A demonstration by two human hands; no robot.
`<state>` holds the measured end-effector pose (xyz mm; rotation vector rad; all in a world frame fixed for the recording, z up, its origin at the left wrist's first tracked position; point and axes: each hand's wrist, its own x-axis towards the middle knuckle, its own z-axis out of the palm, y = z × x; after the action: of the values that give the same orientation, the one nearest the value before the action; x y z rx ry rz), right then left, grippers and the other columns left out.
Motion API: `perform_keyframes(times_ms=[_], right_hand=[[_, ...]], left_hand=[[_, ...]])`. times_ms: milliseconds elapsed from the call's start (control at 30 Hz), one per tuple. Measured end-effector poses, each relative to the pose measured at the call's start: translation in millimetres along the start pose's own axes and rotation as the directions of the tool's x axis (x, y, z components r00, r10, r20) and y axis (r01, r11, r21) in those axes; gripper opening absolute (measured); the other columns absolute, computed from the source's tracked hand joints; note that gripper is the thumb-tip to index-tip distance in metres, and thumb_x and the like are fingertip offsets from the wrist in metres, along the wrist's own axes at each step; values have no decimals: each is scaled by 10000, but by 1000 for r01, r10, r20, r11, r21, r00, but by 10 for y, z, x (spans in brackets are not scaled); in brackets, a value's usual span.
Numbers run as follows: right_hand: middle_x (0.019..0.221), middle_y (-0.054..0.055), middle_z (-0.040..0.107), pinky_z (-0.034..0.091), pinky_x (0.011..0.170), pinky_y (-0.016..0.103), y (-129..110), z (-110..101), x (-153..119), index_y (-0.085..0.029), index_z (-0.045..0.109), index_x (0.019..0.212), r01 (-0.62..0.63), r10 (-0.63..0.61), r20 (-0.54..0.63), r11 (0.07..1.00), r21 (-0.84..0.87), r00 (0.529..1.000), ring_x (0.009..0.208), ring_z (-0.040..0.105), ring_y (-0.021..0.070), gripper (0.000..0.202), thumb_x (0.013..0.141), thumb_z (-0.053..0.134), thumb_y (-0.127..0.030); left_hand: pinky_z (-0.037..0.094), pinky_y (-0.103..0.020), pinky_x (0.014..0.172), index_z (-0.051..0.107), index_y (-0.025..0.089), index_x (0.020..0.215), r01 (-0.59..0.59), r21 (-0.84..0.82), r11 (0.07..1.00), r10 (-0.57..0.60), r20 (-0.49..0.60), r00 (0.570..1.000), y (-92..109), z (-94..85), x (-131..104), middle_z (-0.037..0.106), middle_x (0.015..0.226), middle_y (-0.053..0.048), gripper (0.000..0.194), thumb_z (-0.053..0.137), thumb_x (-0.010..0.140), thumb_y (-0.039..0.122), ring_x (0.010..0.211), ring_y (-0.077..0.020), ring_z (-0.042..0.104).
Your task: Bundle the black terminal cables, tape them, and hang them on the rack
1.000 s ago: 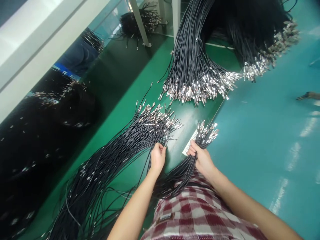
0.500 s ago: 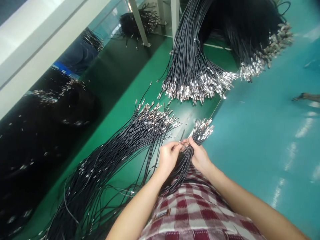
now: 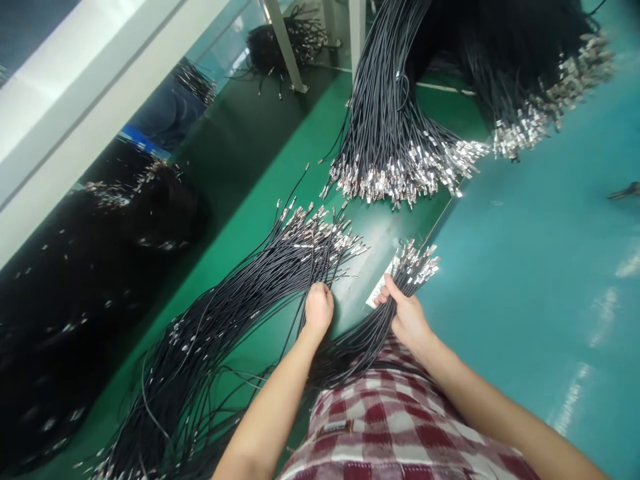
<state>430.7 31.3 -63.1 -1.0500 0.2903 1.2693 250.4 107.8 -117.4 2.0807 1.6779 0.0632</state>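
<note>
My right hand (image 3: 406, 313) is wrapped around a bundle of black cables (image 3: 367, 333) with shiny metal connectors fanned out above the fingers. A white printed strip (image 3: 383, 283) lies along the left side of this bundle, by my fingertips. My left hand (image 3: 319, 308) is closed at the right edge of a larger heap of black cables (image 3: 240, 293). Thin cable strands run above and below its curled fingers; how many it grips is hidden. The heap's metal ends (image 3: 320, 230) lie just beyond that hand.
Another thick cable bunch (image 3: 400, 127) hangs ahead, beside a further bunch with connector ends (image 3: 530, 130). A pale metal frame bar (image 3: 115, 87) crosses the upper left, with dark cable piles (image 3: 165, 207) beyond it. At the far right edge a blurred hand (image 3: 625, 192) shows.
My left hand has moved left from the bundle to the cable heap. My right hand still holds its bundle, and more of the white strip shows.
</note>
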Motion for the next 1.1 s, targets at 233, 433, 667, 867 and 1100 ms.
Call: perform_keyframes(times_ms=[233, 433, 667, 867, 1100], right_hand=[[568, -56, 468, 470, 499, 227, -18, 18, 29, -173, 561, 648, -67, 67, -3, 997, -22, 998, 510, 425, 87, 409, 549, 921, -340], [591, -38, 546, 521, 524, 234, -23, -21, 25, -162, 611, 709, -88, 88, -38, 996, 11, 995, 517, 503, 101, 366, 568, 918, -305], [958, 84, 737, 600, 730, 304, 11, 15, 70, -178, 690, 967, -146, 145, 18, 989, 19, 989, 905, 697, 223, 372, 665, 859, -314], [615, -51, 600, 560, 566, 218, 118, -43, 80, -189, 679, 834, -102, 104, -20, 990, 97, 994, 555, 585, 119, 386, 586, 905, -379], [628, -45, 580, 535, 522, 227, 138, -23, 116, -195, 670, 781, -129, 130, -6, 989, 77, 992, 545, 556, 122, 377, 579, 902, -412]], left_hand=[[454, -338, 806, 553, 183, 884, -29, 117, 993, 27, 19, 999, 48, 54, -11, 608, 946, -102, 99, 463, 921, 166, 895, -231, 589], [442, -319, 766, 542, 192, 821, 7, 41, 999, -6, -20, 1000, 120, -116, -24, 613, 893, -78, 94, 494, 880, 135, 839, -216, 592], [419, -278, 712, 555, 198, 797, -201, -272, 941, 219, 38, 975, 588, -266, -600, 607, 778, -30, 91, 499, 856, 158, 740, -173, 562], [408, -249, 628, 585, 179, 741, -52, -405, 913, 134, 176, 975, 411, -251, -294, 586, 686, -8, 138, 521, 863, 190, 653, -152, 545], [428, -316, 873, 592, 159, 857, 56, 131, 990, -66, 73, 995, 100, -299, 291, 633, 993, -109, 81, 555, 837, 90, 1000, -225, 598]])
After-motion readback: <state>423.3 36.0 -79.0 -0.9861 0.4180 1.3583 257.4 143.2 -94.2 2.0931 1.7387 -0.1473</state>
